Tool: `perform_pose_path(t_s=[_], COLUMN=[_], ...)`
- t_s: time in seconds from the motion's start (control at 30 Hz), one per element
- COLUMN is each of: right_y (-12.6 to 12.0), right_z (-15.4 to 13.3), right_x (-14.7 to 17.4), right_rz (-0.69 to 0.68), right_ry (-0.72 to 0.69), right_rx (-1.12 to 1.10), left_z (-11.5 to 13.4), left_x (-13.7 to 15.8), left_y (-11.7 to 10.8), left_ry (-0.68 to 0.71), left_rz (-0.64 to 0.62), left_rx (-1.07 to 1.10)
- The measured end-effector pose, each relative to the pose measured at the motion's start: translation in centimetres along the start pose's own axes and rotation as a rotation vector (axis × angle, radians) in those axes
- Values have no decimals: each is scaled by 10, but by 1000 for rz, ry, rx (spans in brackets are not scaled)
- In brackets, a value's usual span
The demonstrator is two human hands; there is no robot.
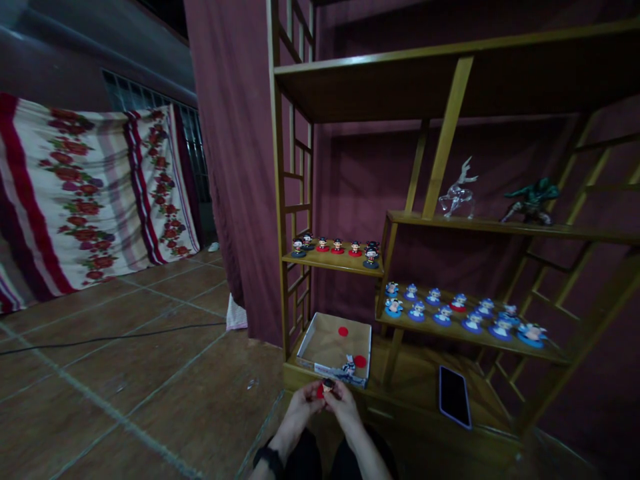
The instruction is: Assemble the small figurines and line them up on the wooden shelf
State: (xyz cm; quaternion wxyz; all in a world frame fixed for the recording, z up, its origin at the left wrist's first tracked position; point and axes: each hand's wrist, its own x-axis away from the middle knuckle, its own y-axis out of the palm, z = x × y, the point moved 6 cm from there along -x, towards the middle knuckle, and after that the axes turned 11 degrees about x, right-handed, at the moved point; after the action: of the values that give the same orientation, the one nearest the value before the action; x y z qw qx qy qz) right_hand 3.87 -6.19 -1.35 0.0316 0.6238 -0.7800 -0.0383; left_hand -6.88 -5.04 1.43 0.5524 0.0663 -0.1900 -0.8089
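Note:
A small figurine (327, 385) with a black top and a red base is held between both my hands, low in front of the shelf unit. My left hand (305, 402) pinches it at the red base. From the other side, my right hand (343, 400) grips it with thumb and fingers. Just beyond my hands stands a shallow cardboard box (325, 327); inside it are a red disc (343, 331), another red disc (359, 361) and a small white-and-dark figure (349, 364).
Several figurines on red or dark bases line the small left shelf (333, 261). More, mostly on blue bases, stand in two rows on the lower right shelf (470, 327). A phone (455, 396) lies at the bottom right. Above are a clear deer-like ornament (457, 197) and a green figure (531, 200).

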Motion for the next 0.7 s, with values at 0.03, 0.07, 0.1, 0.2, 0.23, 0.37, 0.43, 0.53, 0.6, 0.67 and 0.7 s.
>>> perform_pose_path(t_s=[0.03,0.07,0.1,0.2,0.23,0.37,0.43,0.53,0.6,0.67,0.7], right_y=[-1,-2,-3,-5,-5,-5,-6,-7,-7,-7,-7], right_z=[-1,-3,-4,-7,-8,-11,-11,-10,-9,-11,-12], right_x=[0,0,1,2,3,7,8,9,9,9,10], right_rz=[4,9,13,23,24,38,52,49,40,36,34], right_ry=[-21,-45,-70,-126,-137,-166,-172,-176,-182,-190,-194], right_rx=[19,36,48,68,74,98,112,137,150,160,161], left_z=[0,1,1,1,1,1,2,4,3,2,0], left_x=[0,1,1,2,2,2,3,5,6,6,6], left_y=[0,1,1,0,-1,1,2,3,3,1,0], left_ry=[5,13,21,32,31,17,9,11,15,21,26], left_rz=[-4,-6,-6,16,24,12,-2,2,13,29,35], left_rx=[3,6,10,13,10,-5,-11,-5,18,53,72])
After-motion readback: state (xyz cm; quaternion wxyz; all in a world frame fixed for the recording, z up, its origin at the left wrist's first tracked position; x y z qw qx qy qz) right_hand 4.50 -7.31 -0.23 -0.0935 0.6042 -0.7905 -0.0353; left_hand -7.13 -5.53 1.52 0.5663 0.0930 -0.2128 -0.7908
